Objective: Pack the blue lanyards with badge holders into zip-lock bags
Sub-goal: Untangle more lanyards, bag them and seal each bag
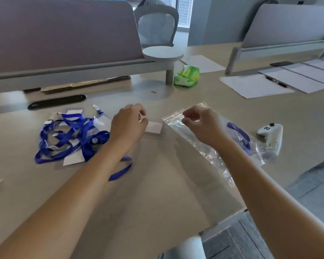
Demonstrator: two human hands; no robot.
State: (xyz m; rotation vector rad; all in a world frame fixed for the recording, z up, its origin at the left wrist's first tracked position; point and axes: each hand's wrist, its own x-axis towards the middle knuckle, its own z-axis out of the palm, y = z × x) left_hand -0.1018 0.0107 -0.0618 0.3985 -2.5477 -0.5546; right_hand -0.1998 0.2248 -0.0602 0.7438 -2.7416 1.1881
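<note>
No writing is legible. Left hand [128, 123] pinches a badge holder [154, 128] beside the bag [200, 135]; right hand [199, 121] pinches the bag's mouth.

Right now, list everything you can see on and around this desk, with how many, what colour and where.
lanyards with badge holders: a tangled pile, count unclear, blue straps with clear holders; desk, left
loose badge holder: one, clear with white insert; between the hands
zip-lock bag: one, clear, a blue lanyard inside; desk, right
controller: one, white; right of the bag
tissue pack: one, green; centre back
papers: several sheets, white; back right
pen: one, black; on the papers
round stand: one, grey; centre back
divider panel: one, mauve; back left
desk: one, beige
left hand: pinching something small and white
right hand: grip on the bag's mouth
</note>
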